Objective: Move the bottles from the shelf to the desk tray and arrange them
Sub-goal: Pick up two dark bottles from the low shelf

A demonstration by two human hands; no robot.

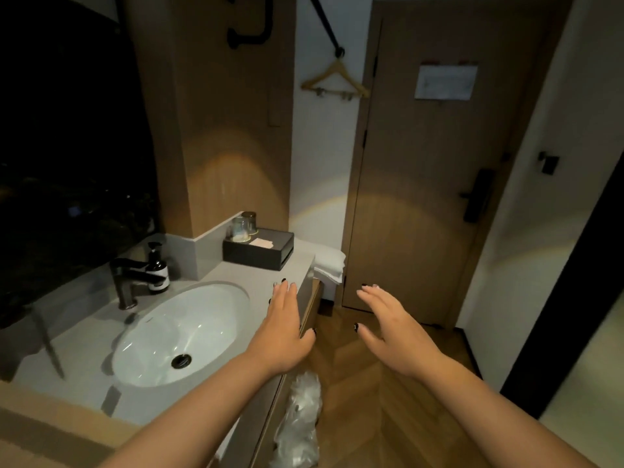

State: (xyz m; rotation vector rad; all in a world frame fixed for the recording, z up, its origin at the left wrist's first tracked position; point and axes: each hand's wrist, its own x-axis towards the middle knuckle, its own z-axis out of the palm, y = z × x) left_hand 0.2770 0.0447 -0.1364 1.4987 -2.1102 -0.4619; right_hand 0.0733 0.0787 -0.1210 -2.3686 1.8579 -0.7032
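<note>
My left hand [285, 327] is stretched out flat over the right edge of the grey vanity counter [260, 282], fingers straight, holding nothing. My right hand [388, 327] hovers open above the wooden floor, in front of the door, also holding nothing. A dark pump bottle [158, 270] with a white label stands beside the black faucet [130, 276] at the back of the white sink [179, 332]. A black tray box [258, 248] sits at the counter's far right corner with two upturned glasses [243, 226] on it. No shelf or desk is in view.
Folded white towels [331, 266] lie on a ledge right of the counter. A closed wooden door [435, 170] with a notice faces me. A wooden hanger [336, 82] hangs on a black rail. A bin with a clear plastic liner [299, 423] stands under the counter edge.
</note>
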